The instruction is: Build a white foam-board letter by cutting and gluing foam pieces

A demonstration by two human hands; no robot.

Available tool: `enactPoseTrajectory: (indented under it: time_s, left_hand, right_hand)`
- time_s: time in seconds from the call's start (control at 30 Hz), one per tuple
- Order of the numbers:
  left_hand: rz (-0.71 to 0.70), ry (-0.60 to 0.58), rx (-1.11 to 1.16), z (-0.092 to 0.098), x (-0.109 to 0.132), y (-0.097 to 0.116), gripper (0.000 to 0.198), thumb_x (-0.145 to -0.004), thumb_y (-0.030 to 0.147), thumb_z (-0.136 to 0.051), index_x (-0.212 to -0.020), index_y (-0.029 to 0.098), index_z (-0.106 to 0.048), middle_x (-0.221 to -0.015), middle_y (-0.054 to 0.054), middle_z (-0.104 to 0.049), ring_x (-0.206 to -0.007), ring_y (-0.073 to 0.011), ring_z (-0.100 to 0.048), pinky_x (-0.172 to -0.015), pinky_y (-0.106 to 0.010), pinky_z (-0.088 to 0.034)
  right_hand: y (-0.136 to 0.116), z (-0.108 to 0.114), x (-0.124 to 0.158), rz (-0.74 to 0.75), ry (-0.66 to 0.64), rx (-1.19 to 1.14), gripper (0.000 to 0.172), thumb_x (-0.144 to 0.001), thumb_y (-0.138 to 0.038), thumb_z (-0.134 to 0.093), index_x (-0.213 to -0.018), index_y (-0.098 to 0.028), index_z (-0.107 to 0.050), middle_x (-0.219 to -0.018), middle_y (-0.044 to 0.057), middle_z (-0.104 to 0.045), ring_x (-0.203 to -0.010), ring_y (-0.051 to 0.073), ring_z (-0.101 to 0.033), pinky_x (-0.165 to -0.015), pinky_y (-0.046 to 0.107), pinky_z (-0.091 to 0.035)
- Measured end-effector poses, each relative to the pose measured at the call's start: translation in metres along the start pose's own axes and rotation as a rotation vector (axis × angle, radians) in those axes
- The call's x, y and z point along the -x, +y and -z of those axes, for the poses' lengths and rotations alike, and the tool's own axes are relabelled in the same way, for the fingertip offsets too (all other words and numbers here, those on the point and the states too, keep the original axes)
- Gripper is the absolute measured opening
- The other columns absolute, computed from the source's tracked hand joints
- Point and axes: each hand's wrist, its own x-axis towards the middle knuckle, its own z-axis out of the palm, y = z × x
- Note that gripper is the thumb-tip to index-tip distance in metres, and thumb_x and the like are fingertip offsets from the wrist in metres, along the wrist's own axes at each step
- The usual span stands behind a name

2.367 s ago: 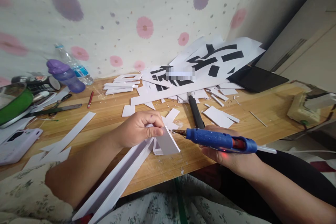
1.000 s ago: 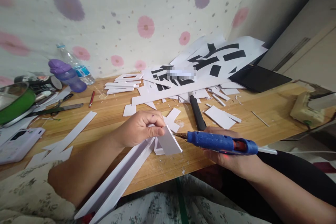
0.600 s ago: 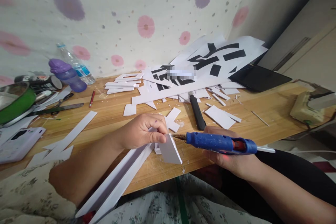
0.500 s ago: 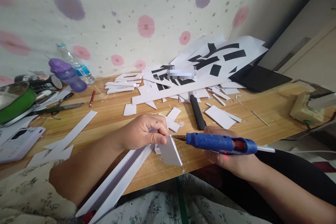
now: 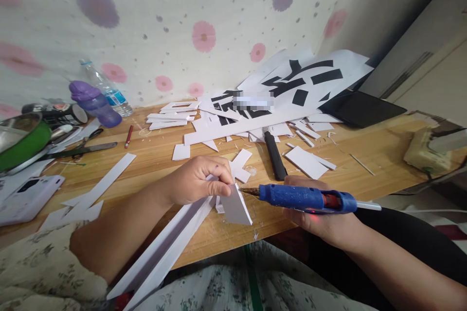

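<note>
My left hand [image 5: 202, 180] pinches a small white foam board piece [image 5: 236, 206] by its upper corner, between thumb and fingers. A blue hot glue gun [image 5: 306, 198] lies in my right hand [image 5: 324, 223], closed around its grip, with a white glue stick poking out of the back. The gun's brown, crusted nozzle points left at the upper end of the piece's edge; whether they touch I cannot tell. Under my left forearm a long folded white channel [image 5: 171, 248] runs from the table edge toward me. White scraps [image 5: 241, 165] lie just behind my left hand.
A black-handled cutter [image 5: 274, 155] lies behind the glue gun. Printed paper sheets [image 5: 317, 77] and white offcuts cover the table's back. At left are scissors [image 5: 83, 148], a purple bottle [image 5: 97, 104], a green bowl [image 5: 25, 143] and a red pen [image 5: 129, 137]. A power strip [image 5: 423, 153] sits far right.
The foam board piece in my left hand has risen slightly and turned a little. The glue gun stays almost in place, its nozzle still by the piece's edge.
</note>
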Motion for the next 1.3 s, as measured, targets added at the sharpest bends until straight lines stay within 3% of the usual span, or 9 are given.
enactPoseTrajectory:
  time_s: [0.6,0.83,1.3]
  left_hand:
    - [0.005,0.074,0.025,0.007,0.002,-0.008,0.03,-0.081,0.042,-0.066,-0.073,0.013,-0.069,-0.069,-0.001,-0.057,-0.064,-0.0087,-0.053,-0.062,-0.021,-0.042]
    - [0.042,0.095,0.024,0.008,0.002,-0.006,0.035,-0.079,0.047,-0.066,-0.071,0.013,-0.069,-0.067,-0.001,-0.055,-0.062,-0.0092,-0.052,-0.06,-0.022,-0.041]
    - [0.077,0.15,0.038,0.011,0.0,-0.004,0.035,-0.076,0.05,-0.068,-0.067,0.016,-0.069,-0.065,-0.002,-0.056,-0.062,-0.0123,-0.052,-0.061,-0.026,-0.04]
  right_hand:
    - [0.001,0.006,0.001,0.016,-0.087,0.041,0.03,-0.084,-0.037,-0.056,-0.061,-0.021,-0.045,-0.059,0.0,-0.048,-0.052,0.013,-0.045,-0.047,0.027,-0.035]
    - [0.001,0.007,0.001,0.022,-0.091,0.053,0.032,-0.085,-0.042,-0.056,-0.062,-0.021,-0.046,-0.061,0.001,-0.051,-0.053,0.014,-0.048,-0.049,0.028,-0.037]
    - [0.003,0.008,0.002,0.088,-0.085,0.069,0.033,-0.086,-0.036,-0.056,-0.061,-0.02,-0.043,-0.057,-0.002,-0.046,-0.05,0.01,-0.044,-0.046,0.024,-0.034]
